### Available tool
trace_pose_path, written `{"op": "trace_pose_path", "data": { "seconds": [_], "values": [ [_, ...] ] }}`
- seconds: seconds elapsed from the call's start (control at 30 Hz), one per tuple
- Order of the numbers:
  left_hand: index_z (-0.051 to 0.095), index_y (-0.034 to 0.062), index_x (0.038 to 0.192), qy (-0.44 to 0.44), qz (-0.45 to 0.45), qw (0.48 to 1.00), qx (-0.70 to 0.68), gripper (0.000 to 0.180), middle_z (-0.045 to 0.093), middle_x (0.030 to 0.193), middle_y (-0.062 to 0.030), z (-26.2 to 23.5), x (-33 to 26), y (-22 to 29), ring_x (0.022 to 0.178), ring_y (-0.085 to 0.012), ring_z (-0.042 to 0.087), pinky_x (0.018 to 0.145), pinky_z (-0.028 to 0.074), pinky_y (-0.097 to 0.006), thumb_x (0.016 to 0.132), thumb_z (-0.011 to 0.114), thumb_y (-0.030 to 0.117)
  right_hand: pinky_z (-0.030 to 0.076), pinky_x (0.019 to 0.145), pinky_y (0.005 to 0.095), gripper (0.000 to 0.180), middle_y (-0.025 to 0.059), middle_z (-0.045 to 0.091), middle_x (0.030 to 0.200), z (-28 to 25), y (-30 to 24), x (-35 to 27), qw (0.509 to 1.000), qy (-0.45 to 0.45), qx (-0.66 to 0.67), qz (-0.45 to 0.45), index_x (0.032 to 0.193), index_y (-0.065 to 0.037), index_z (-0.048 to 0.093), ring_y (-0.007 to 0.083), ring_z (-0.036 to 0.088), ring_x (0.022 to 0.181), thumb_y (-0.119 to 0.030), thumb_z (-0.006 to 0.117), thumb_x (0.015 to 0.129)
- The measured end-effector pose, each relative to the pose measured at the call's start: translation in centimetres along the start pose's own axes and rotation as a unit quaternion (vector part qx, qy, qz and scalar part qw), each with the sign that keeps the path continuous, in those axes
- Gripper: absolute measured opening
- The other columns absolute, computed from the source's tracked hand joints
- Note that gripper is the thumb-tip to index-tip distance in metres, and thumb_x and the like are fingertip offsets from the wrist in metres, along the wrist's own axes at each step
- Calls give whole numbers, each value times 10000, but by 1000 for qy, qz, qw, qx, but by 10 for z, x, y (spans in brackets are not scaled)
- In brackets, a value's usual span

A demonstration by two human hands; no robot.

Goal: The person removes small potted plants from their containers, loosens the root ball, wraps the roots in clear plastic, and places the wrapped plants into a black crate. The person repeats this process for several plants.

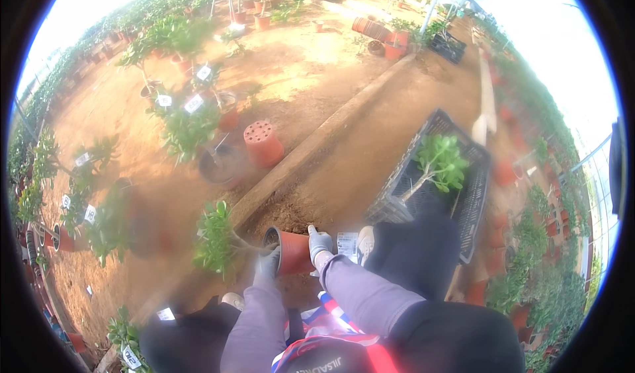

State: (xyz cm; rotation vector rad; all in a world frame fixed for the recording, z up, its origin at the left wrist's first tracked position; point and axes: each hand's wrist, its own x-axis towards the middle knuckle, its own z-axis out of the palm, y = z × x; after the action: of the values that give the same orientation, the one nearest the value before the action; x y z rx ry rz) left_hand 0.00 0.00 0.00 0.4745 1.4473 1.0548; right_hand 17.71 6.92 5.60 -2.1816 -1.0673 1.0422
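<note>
A terracotta-coloured plant pot [296, 252] lies tipped in front of me, its dark mouth turned left. Out of that mouth a leafy green plant [215, 239] leans to the left on a pale stem. My left hand [267, 264], in a grey glove, grips the near side of the pot at the rim, close to the stem; its fingertips are partly hidden. At the pot's base, my gloved right hand [319, 242] holds it with the thumb up. Loose brown soil [291, 217] is heaped just beyond the pot.
Right of my knee stands a black plastic crate [473, 194] holding a leafy cutting [442, 163]. An upturned orange pot [262, 144] and a dark pot [221, 165] sit ahead left, near tagged plants [188, 125]. A raised edge [357, 102] runs diagonally. A printed label [347, 244] lies by my shoe.
</note>
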Motion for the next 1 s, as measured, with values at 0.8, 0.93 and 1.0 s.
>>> {"op": "trace_pose_path", "data": {
  "seconds": [0.8, 0.93, 1.0],
  "values": [
    [586, -38, 1329, 109, 48, 992, -38, 586, 697, 1158, -147, -4, -53, 53, 972, -206, 685, 889, 554, -310, 795, 811, 46, 506, 898, 379, 439, 120, 725, 948, 27, 19, -9, 909, -117, 369, 153, 955, -13, 731, 257, 651, 890, -439, 724, 851],
    [622, -13, 1303, 101, 156, 982, -35, 585, 680, 1213, -153, -5, -30, 53, 1088, -208, 648, 970, 508, -302, 762, 834, 50, 474, 940, 393, 522, 137, 723, 1027, 53, 34, 26, 974, -69, 160, 145, 1011, -7, 731, 293, 639, 1006, -511, 658, 894],
    [645, 9, 1284, 129, 108, 975, 143, 579, 670, 1231, -146, -6, -33, 55, 1140, -224, 622, 1014, 478, -315, 752, 852, 103, 477, 937, 389, 517, 141, 725, 1025, 64, 49, 27, 992, -33, -22, 123, 1024, -3, 728, 288, 644, 1000, -499, 664, 894]
  ]
}}
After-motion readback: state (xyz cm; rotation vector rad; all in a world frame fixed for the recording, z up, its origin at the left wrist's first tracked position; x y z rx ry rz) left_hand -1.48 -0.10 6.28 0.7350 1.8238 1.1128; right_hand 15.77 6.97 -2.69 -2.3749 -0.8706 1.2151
